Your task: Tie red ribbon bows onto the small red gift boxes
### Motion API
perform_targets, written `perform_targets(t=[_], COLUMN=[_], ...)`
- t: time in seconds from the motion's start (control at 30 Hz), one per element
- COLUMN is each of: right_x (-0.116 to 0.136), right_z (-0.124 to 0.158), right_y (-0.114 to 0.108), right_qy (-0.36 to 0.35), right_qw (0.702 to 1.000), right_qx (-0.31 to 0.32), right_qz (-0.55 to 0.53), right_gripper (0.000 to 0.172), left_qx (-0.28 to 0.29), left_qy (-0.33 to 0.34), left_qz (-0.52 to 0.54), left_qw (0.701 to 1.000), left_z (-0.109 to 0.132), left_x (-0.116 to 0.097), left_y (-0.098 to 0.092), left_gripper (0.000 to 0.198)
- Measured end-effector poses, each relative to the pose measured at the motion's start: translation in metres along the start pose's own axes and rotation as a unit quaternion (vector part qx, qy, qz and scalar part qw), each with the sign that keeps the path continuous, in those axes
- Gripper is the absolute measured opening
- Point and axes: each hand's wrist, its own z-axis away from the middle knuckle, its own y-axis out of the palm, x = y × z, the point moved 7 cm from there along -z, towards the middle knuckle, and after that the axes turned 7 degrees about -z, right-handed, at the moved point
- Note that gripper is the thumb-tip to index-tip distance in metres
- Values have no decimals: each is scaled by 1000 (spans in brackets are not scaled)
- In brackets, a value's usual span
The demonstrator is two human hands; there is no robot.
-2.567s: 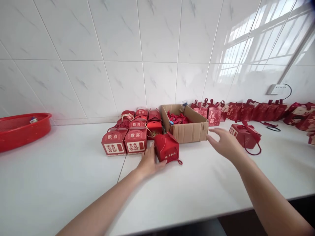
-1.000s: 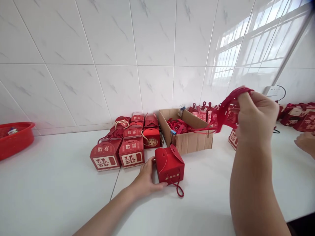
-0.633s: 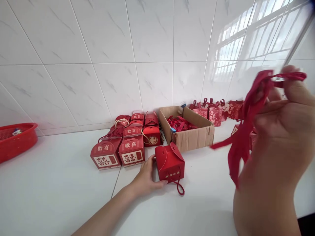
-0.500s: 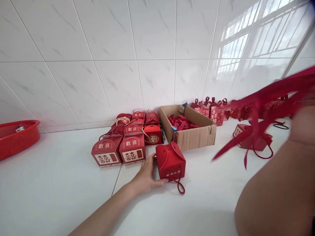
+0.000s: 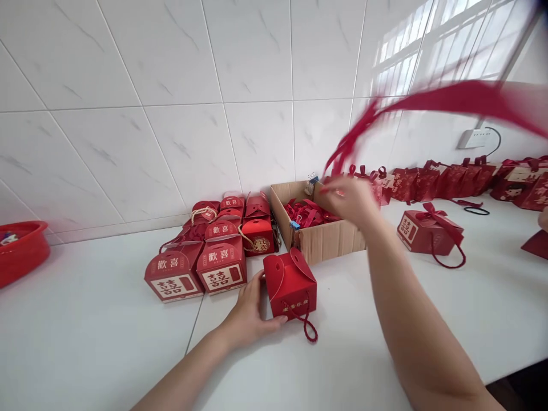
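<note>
My left hand [image 5: 248, 313] rests on the white counter [image 5: 98, 337] with its fingers wrapped round the left side of a small red gift box [image 5: 290, 283]. The box stands upright with a cord handle hanging at its front. My right hand [image 5: 349, 197] is blurred and hovers over an open cardboard box [image 5: 331, 244] that holds loose red ribbons [image 5: 305, 213]. Its fingers look pinched on a long red ribbon [image 5: 432, 98], which arcs up and away to the right, smeared by motion.
Several closed red gift boxes [image 5: 219, 268] stand in rows left of the cardboard box. A red basin [image 5: 21, 251] sits at far left. A bow-tied red box [image 5: 428, 234] and a row of red gift bags [image 5: 449, 180] are on the right. Another person's hand [image 5: 543, 220] shows at the right edge.
My right hand, raised close to the camera with the ribbon, has dropped back over the cardboard box; the ribbon now whips overhead. My left hand has stayed on the small red box.
</note>
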Motion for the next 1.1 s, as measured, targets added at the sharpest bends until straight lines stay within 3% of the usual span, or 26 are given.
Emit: perform_targets(t=[0.1,0.2,0.3,0.4,0.5,0.57,0.63,0.7,0.77,0.8,0.87,0.9,0.97,1.0,1.07,1.1], right_x=[-8,-17,-15,-2,20,40,64,90,110,117,127,129,131,129,116,103], right_z=[-5,-5,-5,4,20,27,34,43,52,56,62,64,66,66,64,63], right_y=[36,46,17,-27,-55,-57,-49,-38,-31,-27,-22,-21,-26,-33,-53,-64], right_qy=[49,87,97,104,89,61,19,-26,-60,-73,-90,-96,-109,-115,-121,-107], right_qw=[994,989,995,975,944,932,902,847,792,771,740,727,701,690,687,710], right_qx=[94,121,10,-140,-185,-125,-9,110,196,228,274,291,305,299,250,212], right_qz=[5,8,-29,-140,-259,-336,-431,-520,-575,-590,-608,-614,-635,-650,-671,-663], right_gripper=[18,24,24,20,15,15,14,12,12,11,8,11,20,21,18,16], left_qx=[-8,-11,-11,-12,-11,-24,-76,-165,-255,-263,-234,-177,0,35,40,24], left_qy=[-7,4,7,10,38,52,45,27,34,54,91,100,105,98,85,80], left_qz=[-3,3,10,18,24,27,24,17,29,45,85,116,171,188,207,209], left_qw=[1000,1000,1000,1000,999,998,996,986,966,962,964,972,980,977,974,974], left_z=[1,1,1,2,4,6,9,15,22,24,23,19,14,14,16,19], left_x=[1,0,-2,-6,-11,-16,-24,-41,-70,-90,-130,-148,-179,-188,-197,-197], left_y=[-1,-1,-1,-3,-5,-8,-19,-38,-64,-74,-91,-96,-94,-99,-114,-123], left_gripper=[101,101,103,104,109,113,108,92,70,66,64,54,30,22,24,25])
